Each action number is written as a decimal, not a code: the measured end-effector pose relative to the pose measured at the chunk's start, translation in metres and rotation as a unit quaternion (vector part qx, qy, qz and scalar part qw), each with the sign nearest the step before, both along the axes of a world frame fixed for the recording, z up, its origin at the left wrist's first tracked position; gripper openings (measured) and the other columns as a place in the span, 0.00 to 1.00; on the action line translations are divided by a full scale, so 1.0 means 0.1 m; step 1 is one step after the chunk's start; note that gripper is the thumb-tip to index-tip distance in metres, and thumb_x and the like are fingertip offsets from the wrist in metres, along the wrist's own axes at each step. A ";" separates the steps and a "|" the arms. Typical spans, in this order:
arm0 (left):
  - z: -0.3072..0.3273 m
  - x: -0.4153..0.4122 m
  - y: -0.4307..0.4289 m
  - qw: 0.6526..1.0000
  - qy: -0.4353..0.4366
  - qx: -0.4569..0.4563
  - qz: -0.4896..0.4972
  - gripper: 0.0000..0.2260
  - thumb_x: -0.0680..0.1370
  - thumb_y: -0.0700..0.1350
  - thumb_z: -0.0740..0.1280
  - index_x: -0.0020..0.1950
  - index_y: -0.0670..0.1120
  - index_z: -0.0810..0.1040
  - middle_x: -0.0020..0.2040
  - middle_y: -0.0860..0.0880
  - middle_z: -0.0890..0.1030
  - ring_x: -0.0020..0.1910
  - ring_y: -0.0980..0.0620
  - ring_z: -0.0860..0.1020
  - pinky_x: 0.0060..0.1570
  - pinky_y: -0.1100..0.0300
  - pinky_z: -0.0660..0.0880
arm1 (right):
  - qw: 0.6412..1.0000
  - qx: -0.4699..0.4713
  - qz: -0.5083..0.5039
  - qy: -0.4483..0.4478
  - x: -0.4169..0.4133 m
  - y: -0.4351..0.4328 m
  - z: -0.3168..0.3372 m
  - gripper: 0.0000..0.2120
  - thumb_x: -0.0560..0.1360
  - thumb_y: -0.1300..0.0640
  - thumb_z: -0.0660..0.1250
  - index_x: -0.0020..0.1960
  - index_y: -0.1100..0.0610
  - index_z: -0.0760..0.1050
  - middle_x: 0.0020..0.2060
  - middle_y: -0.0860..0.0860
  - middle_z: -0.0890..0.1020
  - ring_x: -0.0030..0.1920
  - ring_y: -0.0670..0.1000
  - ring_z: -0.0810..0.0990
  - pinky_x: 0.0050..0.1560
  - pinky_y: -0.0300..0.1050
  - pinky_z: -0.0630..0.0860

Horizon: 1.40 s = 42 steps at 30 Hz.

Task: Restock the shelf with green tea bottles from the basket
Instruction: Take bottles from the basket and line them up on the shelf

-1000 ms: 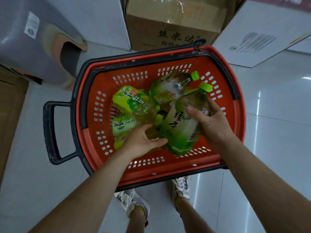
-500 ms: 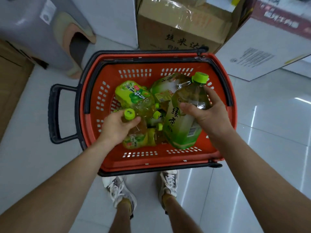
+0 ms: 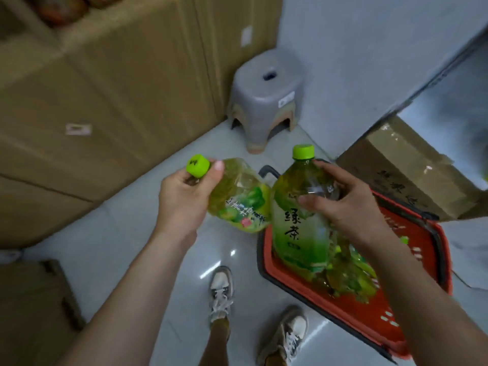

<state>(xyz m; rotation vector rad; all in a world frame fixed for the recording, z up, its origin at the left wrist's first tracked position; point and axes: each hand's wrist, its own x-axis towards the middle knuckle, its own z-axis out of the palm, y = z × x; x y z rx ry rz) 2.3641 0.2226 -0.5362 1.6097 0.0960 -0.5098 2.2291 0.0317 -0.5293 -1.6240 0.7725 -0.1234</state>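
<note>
My left hand (image 3: 184,199) grips a green tea bottle (image 3: 237,199) by its neck, just below the green cap; the bottle hangs tilted above the floor, left of the basket. My right hand (image 3: 343,204) holds a second, larger green tea bottle (image 3: 298,223) by its shoulder, nearly upright over the basket's left end. The red basket (image 3: 422,233) with black rim stands on the floor at the right, with several green tea bottles (image 3: 351,276) lying inside, blurred. No shelf is clearly in view.
Large cardboard boxes (image 3: 105,101) are stacked on the left. A grey plastic stool (image 3: 266,99) stands against the wall ahead. Another taped cardboard box (image 3: 406,175) sits behind the basket. A brown crate (image 3: 34,313) is at lower left. My feet (image 3: 221,289) stand on the pale tiled floor.
Both hands have lifted their bottles up out of the basket. The view has swung left, so the basket now lies at the right and the boxes and stool come into sight.
</note>
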 end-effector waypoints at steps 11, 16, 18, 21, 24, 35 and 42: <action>0.93 0.75 2.10 0.919 0.004 -0.031 0.393 0.08 0.75 0.50 0.70 0.42 0.45 0.81 0.34 0.50 0.84 0.31 0.54 0.83 0.33 0.51 0.81 | 0.987 -0.046 0.103 -0.116 1.81 1.82 0.41 0.29 0.58 0.60 0.82 0.54 0.44 0.75 0.45 0.41 0.81 0.47 0.49 0.81 0.56 0.54 0.78; 1.11 1.39 2.82 0.885 -0.040 -0.031 0.463 0.11 0.74 0.52 0.71 0.43 0.45 0.80 0.41 0.44 0.84 0.39 0.45 0.83 0.37 0.41 0.81 | 0.976 -0.024 0.137 -0.168 2.73 2.54 0.57 0.32 0.59 0.58 0.81 0.59 0.45 0.73 0.49 0.40 0.80 0.51 0.47 0.81 0.58 0.51 0.78; 1.16 1.77 3.08 0.881 -0.062 -0.019 0.469 0.11 0.74 0.53 0.71 0.43 0.45 0.79 0.41 0.45 0.83 0.38 0.46 0.83 0.42 0.40 0.80 | 0.971 -0.029 0.142 -0.192 3.17 2.84 0.65 0.32 0.58 0.56 0.81 0.58 0.43 0.73 0.51 0.42 0.81 0.52 0.47 0.81 0.58 0.51 0.78; 1.19 2.41 3.43 0.878 -0.092 -0.027 0.468 0.10 0.74 0.52 0.71 0.43 0.46 0.79 0.36 0.50 0.84 0.33 0.53 0.82 0.40 0.47 0.82 | 0.964 -0.029 0.130 -0.231 3.89 3.23 0.77 0.32 0.59 0.56 0.81 0.61 0.47 0.73 0.53 0.45 0.80 0.52 0.46 0.80 0.57 0.50 0.78; 1.14 3.06 3.76 0.879 -0.126 -0.008 0.459 0.10 0.73 0.52 0.72 0.39 0.46 0.79 0.37 0.49 0.84 0.39 0.49 0.84 0.47 0.46 0.81 | 0.958 -0.032 0.110 -0.263 4.60 3.57 0.83 0.33 0.59 0.53 0.80 0.60 0.45 0.71 0.51 0.42 0.78 0.51 0.44 0.80 0.57 0.52 0.78; 0.75 4.76 4.02 0.894 -0.231 0.267 0.276 0.15 0.71 0.58 0.71 0.51 0.50 0.81 0.43 0.53 0.83 0.44 0.51 0.81 0.43 0.63 0.72 | 0.944 -0.045 0.229 -0.231 5.98 4.12 0.24 0.32 0.60 0.46 0.79 0.61 0.43 0.71 0.55 0.44 0.79 0.58 0.49 0.78 0.59 0.54 0.77; 0.59 4.94 4.04 0.901 -0.250 0.290 0.202 0.30 0.71 0.57 0.71 0.69 0.51 0.68 0.62 0.49 0.76 0.39 0.57 0.78 0.29 0.72 0.75 | 0.940 -0.087 0.295 -0.149 6.09 4.08 0.26 0.45 0.61 0.37 0.73 0.70 0.30 0.52 0.75 0.54 0.54 0.75 0.58 0.55 0.71 0.59 0.62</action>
